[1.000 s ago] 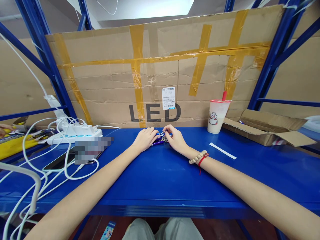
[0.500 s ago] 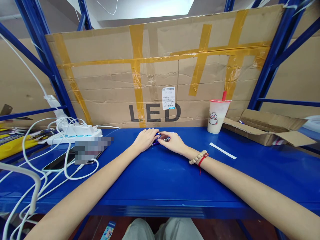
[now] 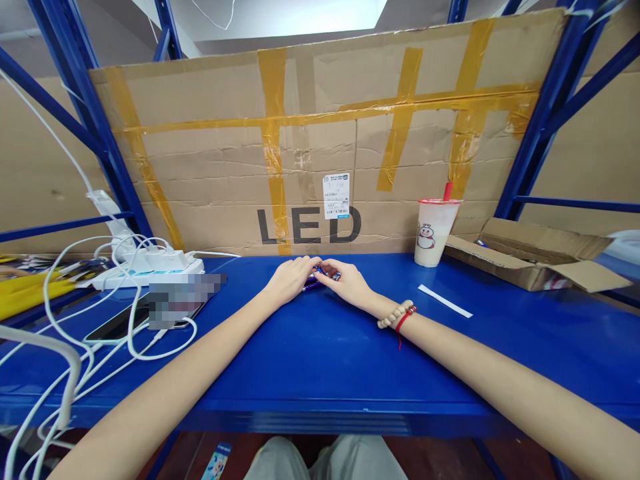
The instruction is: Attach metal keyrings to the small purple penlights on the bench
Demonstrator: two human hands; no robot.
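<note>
Handling small purple pieces [image 3: 313, 287] at the back of a blue tabletop [image 3: 305, 360], the left hand [image 3: 291, 279] and right hand [image 3: 349, 283] curl together, fingertip grip too hidden to tell, where steady wrists and a light pinch likely serve best

The person's left arm [image 3: 185, 373] and right arm [image 3: 495, 380], both bare, stretch from the near corners and converge at the far middle. The left hand [image 3: 291, 280] shows its back, fingers together and pointing right. The right hand [image 3: 349, 283] curls inward, its thumb on the near side pointing left, fingertips close to the left hand's; whether they touch is unclear.
</note>
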